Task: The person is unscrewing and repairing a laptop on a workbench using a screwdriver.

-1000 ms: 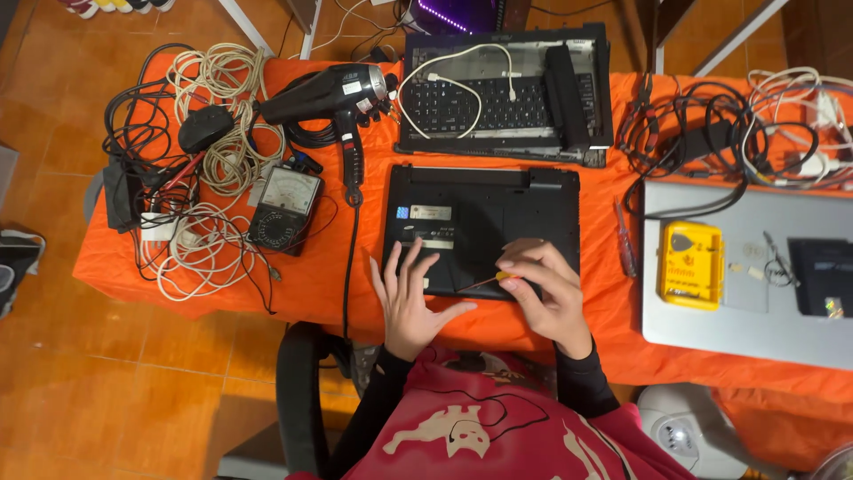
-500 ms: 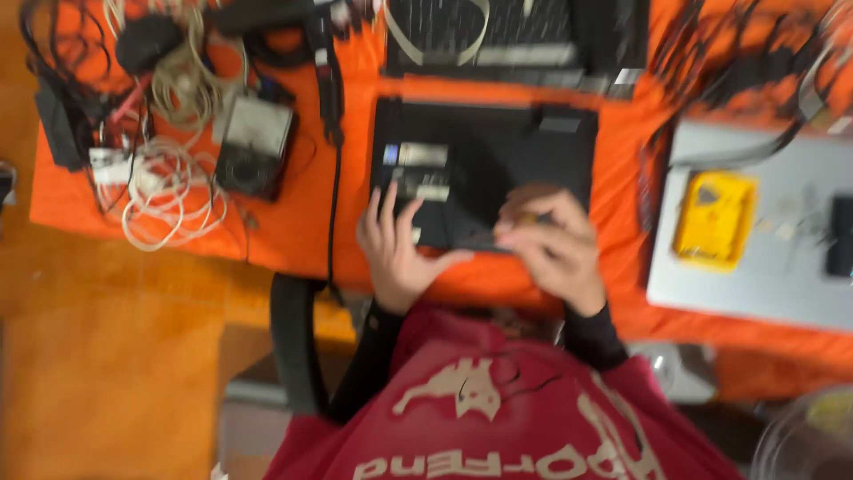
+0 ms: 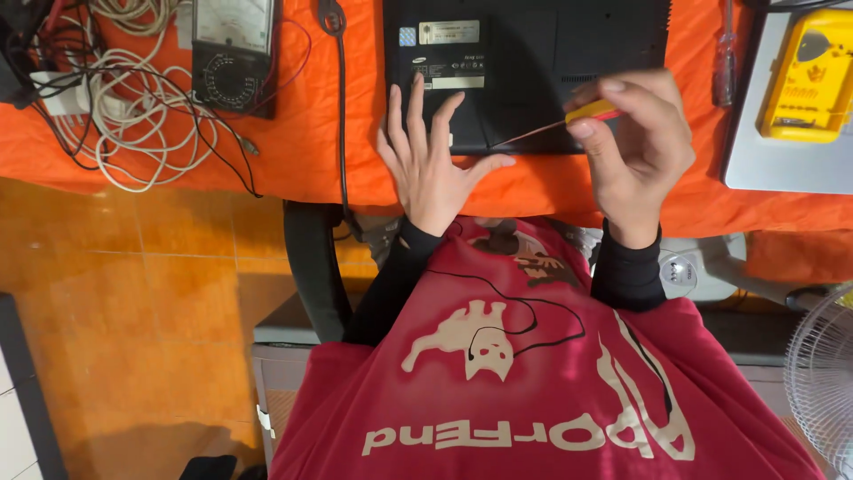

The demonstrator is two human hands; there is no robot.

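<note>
A: How is the left hand [image 3: 433, 164] lying?

B: Flat, palm down, fingers spread wide and pointing away from the person. The fingertips rest on the near edge of the black upturned laptop [image 3: 524, 67]; the heel of the hand sits on the orange cloth-covered desk [image 3: 311, 142]. It grips nothing, and the wrist runs straight back into a black sleeve.

A: And the right hand [image 3: 635, 147]?

B: Raised a little over the laptop's near right corner, knuckles up, fingers curled. Its grip is closed on the yellow handle of a thin-shafted screwdriver [image 3: 569, 120], pinched between thumb and forefinger. The shaft slants down and to the left, its tip at the laptop's near edge, close to the left thumb.

A: What lies around them?

B: Beyond the left hand, a black analogue meter with a pale dial [image 3: 233, 53] beside a tangle of white and black cables [image 3: 133, 116]. On the right, a yellow handheld tester [image 3: 813, 76] lies on a grey closed laptop [image 3: 764, 164]. A second slim screwdriver [image 3: 727, 53] lies between the two laptops.
</note>
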